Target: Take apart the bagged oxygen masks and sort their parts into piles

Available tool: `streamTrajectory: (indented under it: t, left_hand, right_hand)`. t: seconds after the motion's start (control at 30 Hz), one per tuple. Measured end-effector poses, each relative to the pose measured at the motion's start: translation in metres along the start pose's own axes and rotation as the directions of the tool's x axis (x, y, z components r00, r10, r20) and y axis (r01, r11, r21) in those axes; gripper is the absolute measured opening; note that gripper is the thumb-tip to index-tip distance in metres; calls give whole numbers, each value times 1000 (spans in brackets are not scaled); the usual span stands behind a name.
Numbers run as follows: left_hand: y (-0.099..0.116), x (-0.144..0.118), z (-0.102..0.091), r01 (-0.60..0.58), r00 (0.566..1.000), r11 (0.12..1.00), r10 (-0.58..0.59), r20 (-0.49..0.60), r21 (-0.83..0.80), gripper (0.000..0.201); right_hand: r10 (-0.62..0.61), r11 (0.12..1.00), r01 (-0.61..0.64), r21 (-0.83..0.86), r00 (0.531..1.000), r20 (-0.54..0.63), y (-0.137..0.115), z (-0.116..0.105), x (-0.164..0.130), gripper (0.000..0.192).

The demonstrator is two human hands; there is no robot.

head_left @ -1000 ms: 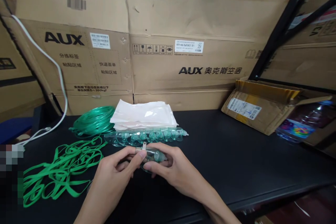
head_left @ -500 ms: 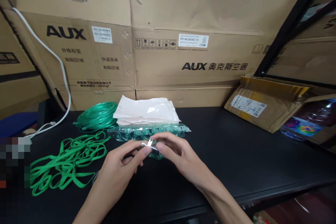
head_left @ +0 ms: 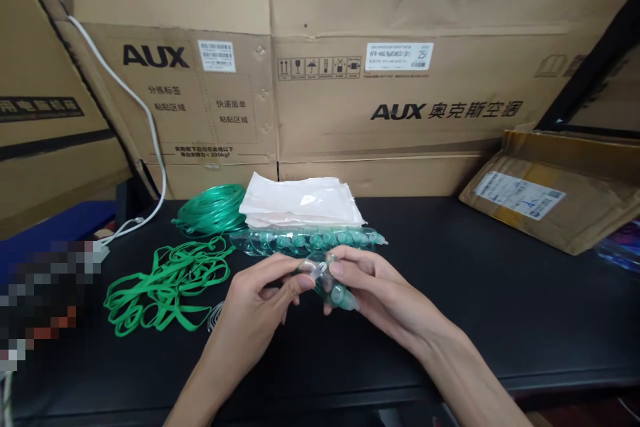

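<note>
Between both hands is a clear green oxygen mask (head_left: 339, 295), its pale connector pointing down to the right. A small shiny metal nose strip (head_left: 319, 270) sits at its upper part. My left hand (head_left: 267, 290) pinches the mask's left side near the strip, thumb on top. My right hand (head_left: 383, 283) grips the right side, its thumb close to the strip's end. The fingers hide much of the mask. Just behind lies a row of nested green masks (head_left: 300, 240). Left of my left hand, partly covered by it, are thin silvery strips (head_left: 215, 317).
Green elastic straps (head_left: 165, 287) lie tangled on the black table (head_left: 475, 320) at left. Behind them are coiled green tubing (head_left: 210, 209) and a stack of white bags (head_left: 303, 203). A cardboard box (head_left: 540, 193) stands at right; large carton panels (head_left: 320, 113) wall the back.
The view has shifted, so the table items appear farther right. The mask is turned in my hands; its connector now shows below the fingers. Both hands keep their hold.
</note>
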State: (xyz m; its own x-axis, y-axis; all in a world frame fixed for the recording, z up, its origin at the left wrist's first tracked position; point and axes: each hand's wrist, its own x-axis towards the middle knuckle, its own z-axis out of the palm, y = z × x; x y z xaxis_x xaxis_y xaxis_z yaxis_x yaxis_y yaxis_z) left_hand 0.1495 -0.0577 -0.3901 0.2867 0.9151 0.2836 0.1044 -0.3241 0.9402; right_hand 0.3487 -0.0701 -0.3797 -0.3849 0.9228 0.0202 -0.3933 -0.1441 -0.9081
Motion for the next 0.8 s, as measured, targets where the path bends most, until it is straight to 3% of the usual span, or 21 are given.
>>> streamTrajectory:
  t: [0.2,0.4,0.6,0.8]
  left_hand:
    - [-2,-1,1,-46,999,999,46,-7,-22,19]
    - [-4,-1,2,-5,1000,998,5,3,-63,21]
    - [-5,-1,1,-3,1000,999,3,7,-48,21]
    - [-10,-2,-1,6,1000,1000,-6,21,-6,19]
  right_hand:
    - [-37,999,35,-21,996,-76,1,4,1,30]
    - [-102,991,92,-100,990,-97,1,5,1,29]
    - [-228,939,162,-303,953,-197,1,8,-3,25]
    - [-324,860,203,-468,926,-195,4,7,-1,17]
